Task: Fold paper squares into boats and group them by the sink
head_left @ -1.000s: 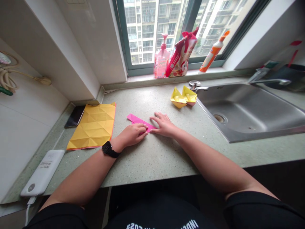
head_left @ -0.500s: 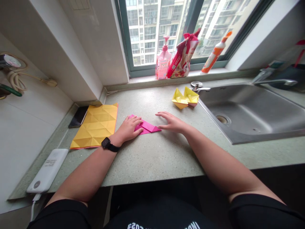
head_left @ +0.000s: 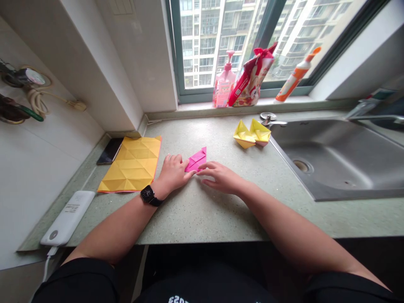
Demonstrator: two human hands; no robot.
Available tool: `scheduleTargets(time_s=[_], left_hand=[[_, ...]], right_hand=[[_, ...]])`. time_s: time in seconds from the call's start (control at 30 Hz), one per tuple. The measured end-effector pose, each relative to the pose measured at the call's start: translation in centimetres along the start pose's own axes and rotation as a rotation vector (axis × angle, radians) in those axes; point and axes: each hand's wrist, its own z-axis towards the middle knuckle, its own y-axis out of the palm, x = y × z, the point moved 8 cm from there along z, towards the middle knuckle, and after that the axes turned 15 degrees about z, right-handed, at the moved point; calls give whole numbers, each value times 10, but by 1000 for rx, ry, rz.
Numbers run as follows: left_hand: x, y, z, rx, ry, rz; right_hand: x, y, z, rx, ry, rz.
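Observation:
A piece of folded pink paper (head_left: 198,160) lies on the counter between my hands, a pointed corner toward the window. My left hand (head_left: 173,174), with a black watch on its wrist, grips the paper's left side, thumb along the near edge and fingers bent. At the near right edge, my right hand (head_left: 221,179) has its fingers stretched and apart, the fingertips at the paper or touching it; exact contact is hard to tell. Further back stands a yellow folded-paper piece (head_left: 252,134) with two boat-like hollows. Creased yellow paper sheets (head_left: 134,162) lie left of my left hand.
A dark phone (head_left: 110,151) rests partly beneath the yellow sheets. A white power bank (head_left: 67,216) with a cable lies at the left edge. On the right is a steel sink (head_left: 344,155). A pink pump bottle (head_left: 224,84), a red bag (head_left: 252,80) and an orange-white bottle (head_left: 296,78) line the windowsill.
The pink paper has turned, its pointed end swinging from the right toward the window. My right hand has come nearer to my left hand and the paper's near edge. The view has shifted slightly.

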Motion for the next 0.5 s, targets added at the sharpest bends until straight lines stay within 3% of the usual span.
scheduleTargets(time_s=[0.2, 0.5], left_hand=[[8, -3, -4, -26, 53, -65], [18, -16, -13, -25, 112, -158]], right_hand=[[14, -5, -1, -36, 97, -65], [34, -18, -6, 17, 184, -167]])
